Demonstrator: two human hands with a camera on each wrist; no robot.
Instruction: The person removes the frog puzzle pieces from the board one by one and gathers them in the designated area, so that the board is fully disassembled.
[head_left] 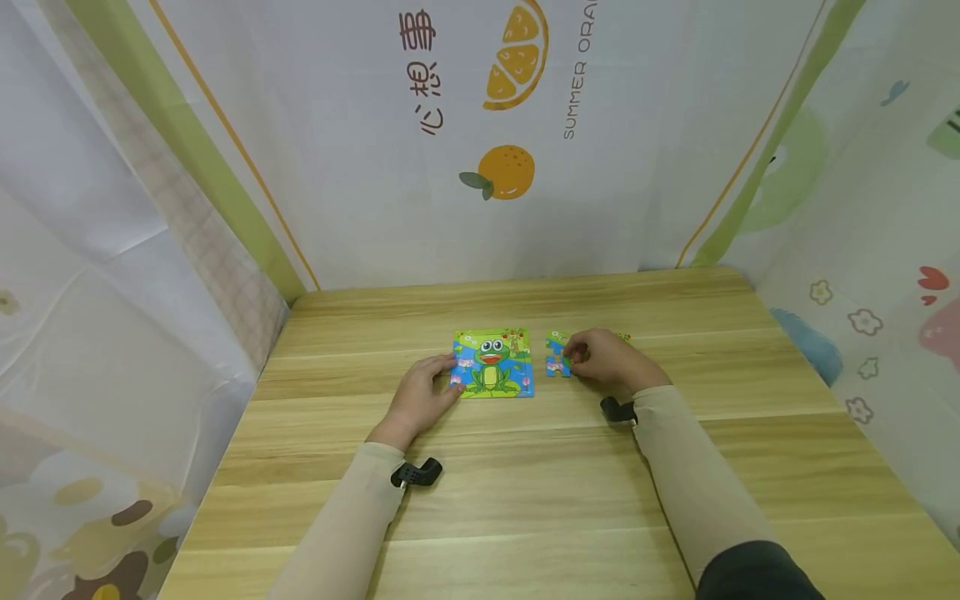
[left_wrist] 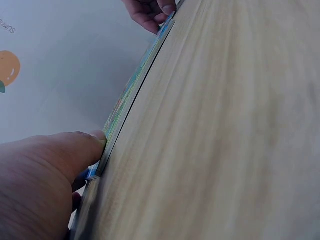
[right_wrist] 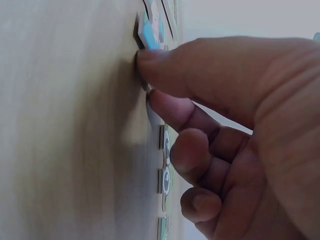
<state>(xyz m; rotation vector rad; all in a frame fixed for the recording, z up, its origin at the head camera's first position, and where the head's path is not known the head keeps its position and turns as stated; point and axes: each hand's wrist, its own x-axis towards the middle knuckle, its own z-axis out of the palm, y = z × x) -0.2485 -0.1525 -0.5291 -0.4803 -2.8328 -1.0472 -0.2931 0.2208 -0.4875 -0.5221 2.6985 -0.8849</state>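
A square frog picture board [head_left: 491,375], bright green and blue, lies flat on the wooden table. My left hand [head_left: 420,396] holds it at its left side, thumb near the lower left corner and fingers along the edge. In the left wrist view the thumb [left_wrist: 90,147] presses on the board's rim. To the right, several jigsaw pieces [head_left: 556,369] lie partly hidden under my right hand [head_left: 611,360]. Its thumb and forefinger pinch a small puzzle piece, mostly covered by the fingertips. Beside them, the right wrist view shows a blue-edged piece [right_wrist: 147,34] and pieces with frog eyes [right_wrist: 166,142].
The wooden table [head_left: 525,483] reaches toward the person on both sides of the arms. Behind it hangs a white curtain [head_left: 600,217] printed with oranges. Patterned cloth closes off the left and right sides. Each wrist wears a black camera strap [head_left: 420,472].
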